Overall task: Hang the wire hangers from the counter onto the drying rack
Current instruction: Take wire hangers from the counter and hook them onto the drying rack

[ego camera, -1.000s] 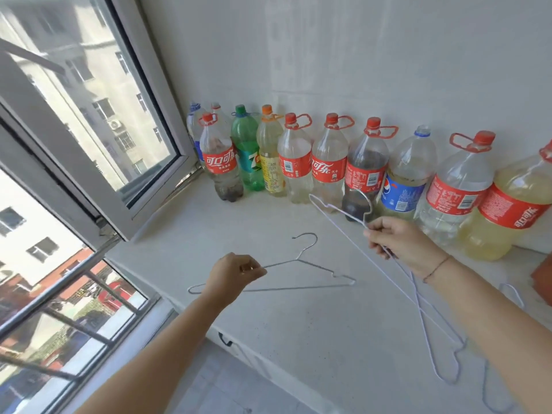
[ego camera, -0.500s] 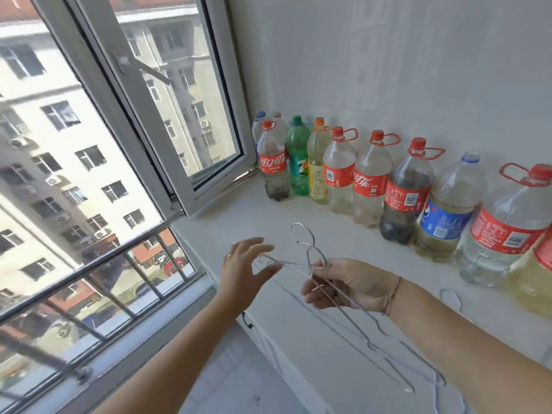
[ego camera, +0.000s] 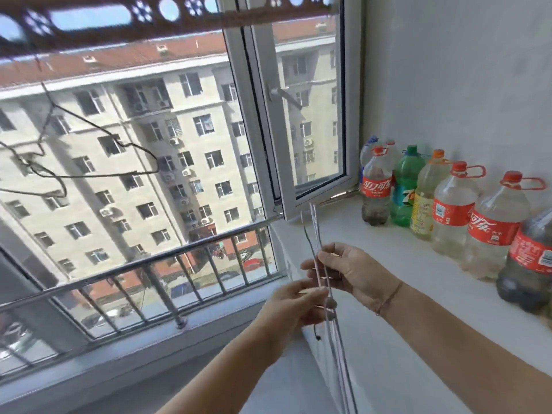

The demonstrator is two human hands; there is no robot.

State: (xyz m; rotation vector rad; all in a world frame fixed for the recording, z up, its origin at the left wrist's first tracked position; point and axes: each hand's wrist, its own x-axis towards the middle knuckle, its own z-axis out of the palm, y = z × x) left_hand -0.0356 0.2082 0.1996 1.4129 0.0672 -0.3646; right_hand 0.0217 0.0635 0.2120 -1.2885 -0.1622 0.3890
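Two thin wire hangers (ego camera: pixel 314 231) stand edge-on and upright in front of me, their wires running from above my hands down past the counter's edge. My right hand (ego camera: pixel 349 271) pinches them near the top. My left hand (ego camera: pixel 294 303) grips the same wires just below. The drying rack (ego camera: pixel 125 22), a brown bar with round holes, crosses the top of the view. Two dark wire hangers (ego camera: pixel 98 150) hang under the rack at the left.
The white counter (ego camera: pixel 397 294) runs along the right wall and carries a row of several large plastic bottles (ego camera: pixel 448 216). An open window sash (ego camera: pixel 310 109) juts inward above the counter's far end. A metal railing (ego camera: pixel 143 264) guards the window below.
My view has turned left and up from the counter to the window and rack. Both hangers are now upright off the counter, and my left hand has closed on them below the right.
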